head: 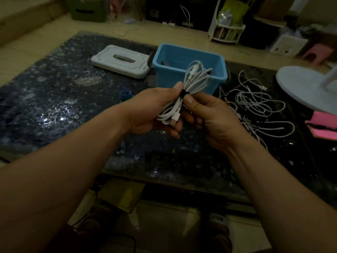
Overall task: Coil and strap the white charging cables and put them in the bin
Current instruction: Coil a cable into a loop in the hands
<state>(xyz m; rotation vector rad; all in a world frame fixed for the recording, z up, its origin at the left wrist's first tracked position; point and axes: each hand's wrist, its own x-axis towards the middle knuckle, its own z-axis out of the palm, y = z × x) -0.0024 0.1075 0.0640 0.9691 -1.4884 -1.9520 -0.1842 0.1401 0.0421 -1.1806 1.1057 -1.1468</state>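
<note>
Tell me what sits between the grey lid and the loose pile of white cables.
In the head view, the blue bin stands between the grey lid and the loose cables.

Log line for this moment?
step: strapping | both hands: coil, strap on | bin: open | loose cables: right

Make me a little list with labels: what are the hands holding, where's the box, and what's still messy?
held: coiled white cable, gripped by left hand and right hand
strap: black strap around the coil's middle
bin: blue bin behind the hands, open
lid: grey lid lying left of the bin
left to do: loose white cables tangled on the table, right side
</note>
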